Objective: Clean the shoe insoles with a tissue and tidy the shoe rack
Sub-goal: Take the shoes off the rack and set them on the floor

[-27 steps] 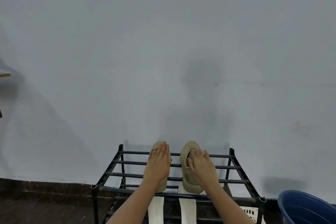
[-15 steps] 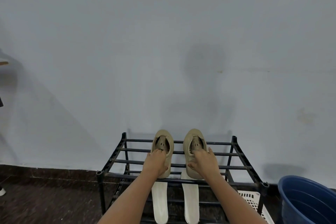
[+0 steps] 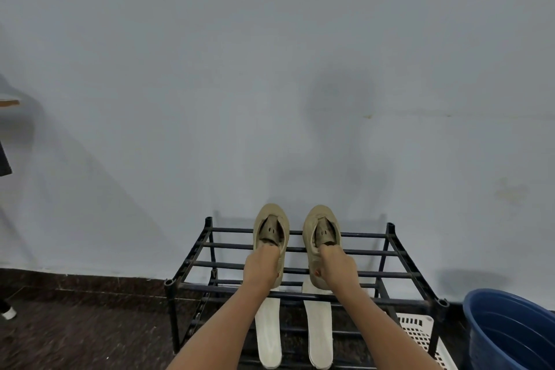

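The shoe insoles, two pale ones, lie on the lower shelf: the left insole [image 3: 268, 335] runs just beneath the left forearm, the right insole [image 3: 318, 330] just inside the right forearm, both below and nearer than the hands. The left hand [image 3: 260, 268] is curled around the heel end of the left shoe [image 3: 271, 237], fingers tucked down into its opening; the right hand [image 3: 335, 267] grips the heel of the right shoe [image 3: 320, 240] the same way, thumb on the inner wall. Both shoes rest side by side on the top bars of the shoe rack [image 3: 390, 254], toes pointing away toward the wall.

A moment ago the hands lay flat over the fronts of the shoes, covering them; since then they have slid back to the heels, and the tongues and dark interiors now show. The shoes look empty, with no insole inside. That suggests the pair has just been squared up on the top shelf, while the insoles are still out of the shoes. No tissue is visible anywhere, so I cannot tell whether wiping is done.

Beyond the right hand, past the rack's near corner, a white perforated basket [image 3: 420, 336] sits on the floor, and a blue tub [image 3: 510, 330] farther right.
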A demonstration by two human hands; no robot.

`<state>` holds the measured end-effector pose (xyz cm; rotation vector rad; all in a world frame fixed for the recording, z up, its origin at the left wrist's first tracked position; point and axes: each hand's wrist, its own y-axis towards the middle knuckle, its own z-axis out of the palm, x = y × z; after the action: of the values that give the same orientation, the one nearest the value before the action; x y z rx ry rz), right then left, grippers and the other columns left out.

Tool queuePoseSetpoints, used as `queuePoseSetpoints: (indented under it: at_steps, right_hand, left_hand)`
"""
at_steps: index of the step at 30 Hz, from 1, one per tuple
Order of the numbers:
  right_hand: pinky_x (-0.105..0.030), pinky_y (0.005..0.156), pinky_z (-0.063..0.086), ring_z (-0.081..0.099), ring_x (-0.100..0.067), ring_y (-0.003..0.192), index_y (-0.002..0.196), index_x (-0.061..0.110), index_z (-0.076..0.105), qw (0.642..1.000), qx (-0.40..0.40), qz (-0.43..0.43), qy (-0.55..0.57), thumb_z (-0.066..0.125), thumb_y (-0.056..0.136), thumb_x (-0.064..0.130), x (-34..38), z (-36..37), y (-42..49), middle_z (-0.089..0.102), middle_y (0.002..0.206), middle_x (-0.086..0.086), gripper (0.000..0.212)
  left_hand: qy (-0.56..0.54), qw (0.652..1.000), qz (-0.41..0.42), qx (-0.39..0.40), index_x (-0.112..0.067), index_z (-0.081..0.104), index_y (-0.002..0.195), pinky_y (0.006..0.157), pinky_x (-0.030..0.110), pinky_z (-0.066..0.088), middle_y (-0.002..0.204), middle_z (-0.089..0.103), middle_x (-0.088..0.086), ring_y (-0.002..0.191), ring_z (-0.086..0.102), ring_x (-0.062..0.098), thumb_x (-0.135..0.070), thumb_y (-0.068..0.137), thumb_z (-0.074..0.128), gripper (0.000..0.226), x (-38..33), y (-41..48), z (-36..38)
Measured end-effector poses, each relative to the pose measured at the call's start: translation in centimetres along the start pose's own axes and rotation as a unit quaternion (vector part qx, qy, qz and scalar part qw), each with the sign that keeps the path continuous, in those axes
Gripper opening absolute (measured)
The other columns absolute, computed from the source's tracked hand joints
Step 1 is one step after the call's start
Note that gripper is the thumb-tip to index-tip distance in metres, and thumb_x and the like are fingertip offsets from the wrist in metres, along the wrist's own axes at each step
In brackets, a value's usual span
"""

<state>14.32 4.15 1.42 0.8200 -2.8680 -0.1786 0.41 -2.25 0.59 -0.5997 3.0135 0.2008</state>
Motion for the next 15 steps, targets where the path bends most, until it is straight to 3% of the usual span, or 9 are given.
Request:
queuePoseSetpoints:
  at_steps: [8, 15]
  right_hand:
    - [-0.032, 0.077, 0.044, 0.056, -0.030, 0.101, 0.113, 0.005, 0.048, 0.999, -0.031, -0.044, 0.008, 0.051, 0.089, 0.012, 4.1, -2.7, -0.4, 0.052, 0.117, -0.014, 0.025]
    - [-0.034, 0.076, 0.044, 0.056, -0.030, 0.102, 0.111, 0.006, 0.048, 0.994, -0.039, -0.098, 0.030, 0.052, 0.087, 0.017, 11.0, -3.5, -2.0, 0.053, 0.116, -0.012, 0.027]
  left_hand:
    - [-0.003, 0.998, -0.020, -0.064, -0.004, 0.057, 0.104, 0.077, 0.030, 0.045, 0.109, 0.061, 0.010, 0.099, 0.061, 0.027, 0.002, 0.090, 0.042, 0.021, 2.8, -1.8, -3.6]
    - [-0.001, 0.993, -0.086, -0.085, -0.005, 0.056, 0.107, 0.074, 0.028, 0.040, 0.111, 0.061, 0.010, 0.101, 0.060, 0.027, 0.000, 0.092, 0.042, 0.021, 9.3, -6.6, -6.6]
